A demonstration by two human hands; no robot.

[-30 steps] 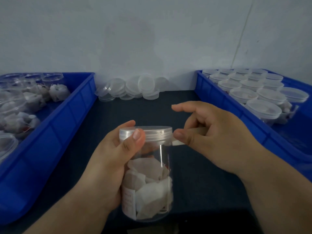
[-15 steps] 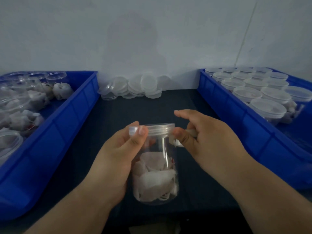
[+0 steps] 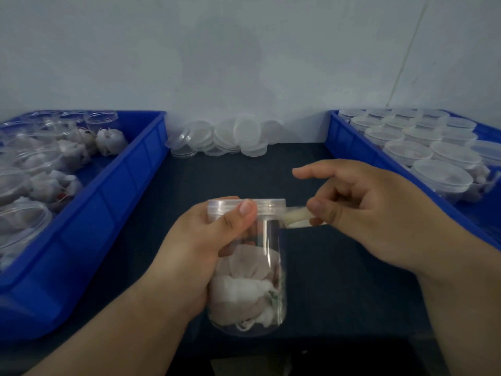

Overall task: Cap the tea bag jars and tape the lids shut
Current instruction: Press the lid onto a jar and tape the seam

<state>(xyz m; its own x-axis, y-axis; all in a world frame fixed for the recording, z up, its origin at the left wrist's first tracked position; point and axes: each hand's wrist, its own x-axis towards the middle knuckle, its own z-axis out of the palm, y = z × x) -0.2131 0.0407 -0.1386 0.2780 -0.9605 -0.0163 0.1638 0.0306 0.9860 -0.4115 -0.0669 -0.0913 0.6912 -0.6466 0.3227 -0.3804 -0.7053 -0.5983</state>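
Now, with left hand (image 3: 208, 240) clasping the capped jar (image 3: 248, 270) above the worktop (image 3: 339, 267) and right hand (image 3: 360, 210) pinching the tape (image 3: 296, 216), keep tension, wrap level over the lid (image 3: 267, 205) seam.

Pale, bare wall (image 3: 244, 50) behind a dark tabletop (image 3: 339, 267), dim even light.

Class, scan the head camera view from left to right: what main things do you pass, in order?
Left blue bin of uncapped jars → left hand → capped jar → tape strip → right hand → right blue bin of capped jars.
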